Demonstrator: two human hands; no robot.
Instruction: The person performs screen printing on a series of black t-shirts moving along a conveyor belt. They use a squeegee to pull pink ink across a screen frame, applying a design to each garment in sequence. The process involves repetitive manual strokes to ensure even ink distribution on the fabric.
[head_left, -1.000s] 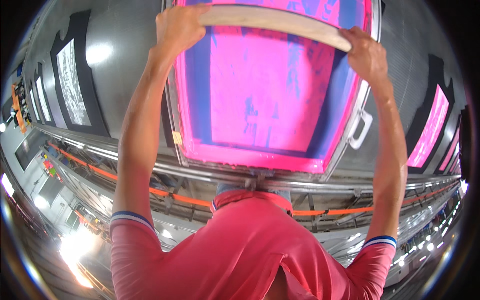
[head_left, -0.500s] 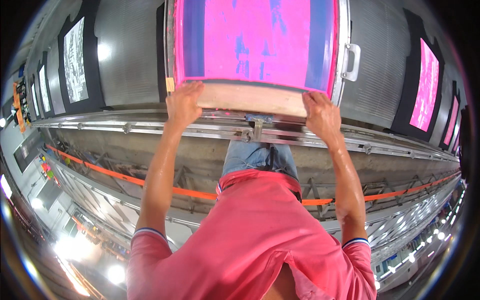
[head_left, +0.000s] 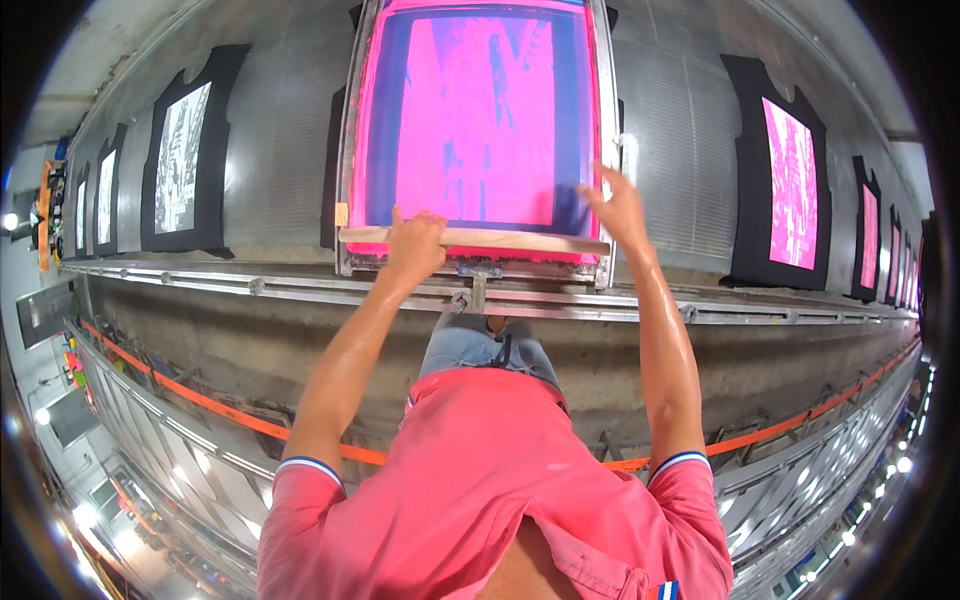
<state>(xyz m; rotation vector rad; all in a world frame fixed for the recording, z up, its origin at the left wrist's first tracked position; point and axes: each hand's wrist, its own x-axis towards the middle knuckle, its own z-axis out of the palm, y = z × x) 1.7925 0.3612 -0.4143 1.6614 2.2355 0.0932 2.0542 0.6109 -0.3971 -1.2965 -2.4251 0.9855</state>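
A metal-framed screen [head_left: 470,120] coated in bright pink ink over blue lies on the grey printing table. A wooden squeegee [head_left: 520,240] rests across its near end. My left hand [head_left: 418,240] holds the squeegee toward its left part, fingers bent over it. My right hand [head_left: 615,200] is off the squeegee, above it by the screen's right edge near the white handle [head_left: 628,157], with its fingers apart.
Black shirts printed white [head_left: 183,150] line the table to the left; black shirts printed pink [head_left: 790,180] line it to the right. A metal rail [head_left: 250,285] runs along the near edge. An orange bar [head_left: 230,410] is behind me, with metal racks.
The squeegee has come from the screen's far part to its near end, pulled toward me. My right hand has let go of it and lifted to the screen's right edge.
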